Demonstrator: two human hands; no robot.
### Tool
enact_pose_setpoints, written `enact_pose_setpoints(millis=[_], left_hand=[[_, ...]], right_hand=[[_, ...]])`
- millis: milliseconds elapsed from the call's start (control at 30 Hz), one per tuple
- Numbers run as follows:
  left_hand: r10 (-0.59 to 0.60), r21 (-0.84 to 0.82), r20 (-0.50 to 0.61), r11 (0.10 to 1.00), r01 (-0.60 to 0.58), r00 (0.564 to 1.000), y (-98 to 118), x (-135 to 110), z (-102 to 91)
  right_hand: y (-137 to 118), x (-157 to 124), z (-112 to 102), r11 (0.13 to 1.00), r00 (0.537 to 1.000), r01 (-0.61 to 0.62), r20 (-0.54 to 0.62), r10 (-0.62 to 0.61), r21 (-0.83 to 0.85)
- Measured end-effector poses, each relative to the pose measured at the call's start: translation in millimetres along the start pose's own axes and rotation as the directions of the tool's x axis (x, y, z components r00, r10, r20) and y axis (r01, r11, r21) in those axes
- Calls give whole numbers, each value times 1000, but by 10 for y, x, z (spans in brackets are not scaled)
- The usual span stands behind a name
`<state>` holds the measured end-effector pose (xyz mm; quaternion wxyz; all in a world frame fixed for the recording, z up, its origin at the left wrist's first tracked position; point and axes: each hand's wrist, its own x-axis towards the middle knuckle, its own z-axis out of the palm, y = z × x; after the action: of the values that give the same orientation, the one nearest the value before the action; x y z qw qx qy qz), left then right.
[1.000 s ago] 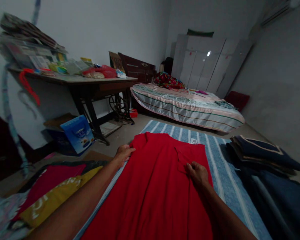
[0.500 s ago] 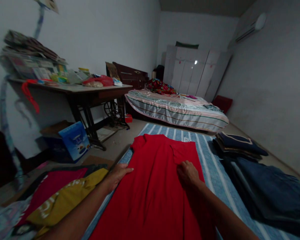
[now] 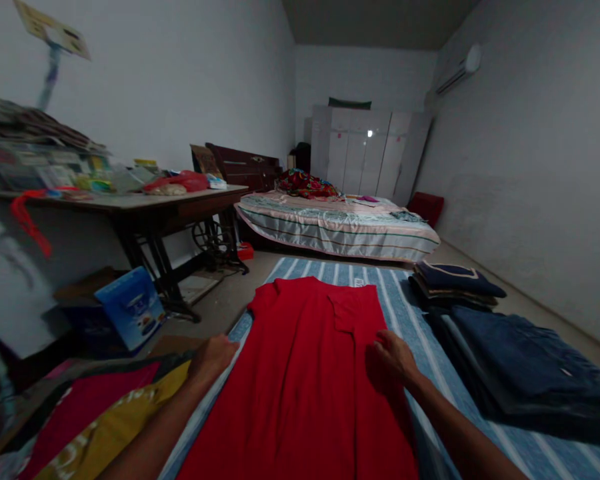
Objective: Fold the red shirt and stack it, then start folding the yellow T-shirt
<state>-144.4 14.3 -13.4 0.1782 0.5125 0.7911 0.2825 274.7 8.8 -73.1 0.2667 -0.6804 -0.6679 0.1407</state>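
Head view: shirt (image 3: 300, 373) lay folded in at right, left side not yet; left hand (image 3: 213, 357), right hand (image 3: 397, 357) both curled, grip unclear!

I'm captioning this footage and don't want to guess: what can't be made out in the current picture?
Head view, red shirt: lower end cut off by the bottom edge.
Head view, left hand: its grip is hidden by the back of the hand.
Head view, mustard garment: lettering too blurred to read.
Head view, white label by the shirt's top edge: print too small to read.
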Motion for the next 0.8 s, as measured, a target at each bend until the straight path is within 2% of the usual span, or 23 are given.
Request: enact_pose_setpoints(millis=[100, 167, 267, 333, 433, 567, 700, 800], left_hand=[[70, 108, -45, 992, -64, 997, 181, 149, -8], [175, 57, -9, 983, -174, 985, 354, 166, 90], [318, -113, 99, 945, -307, 943, 658, 136, 399], [375, -249, 184, 912, -326, 908, 871, 131, 673], [402, -428, 297, 867, -256, 866, 1191, 165, 1096], [408, -551, 425, 825, -127, 808, 1582, 222, 1550], [408, -622, 496, 783, -14, 767, 1849, 248, 1840], [391, -645, 520, 762, 50, 759, 1926, 271, 1967]], right_hand=[[162, 193, -68, 995, 997, -81, -1, 82, 52], [251, 355, -73, 985, 990, -140, -2, 140, 98], [358, 652, -35, 958, 971, -236, 0, 239, 162], [412, 883, 0, 935, 953, -295, -5, 302, 196], [469, 1257, 50, 903, 928, -358, -20, 373, 237], [508, 1710, 150, 876, 903, -409, -27, 429, 256], [505, 1994, 267, 880, 907, -406, -10, 421, 245], [437, 2059, 284, 920, 943, -321, -18, 333, 224]])
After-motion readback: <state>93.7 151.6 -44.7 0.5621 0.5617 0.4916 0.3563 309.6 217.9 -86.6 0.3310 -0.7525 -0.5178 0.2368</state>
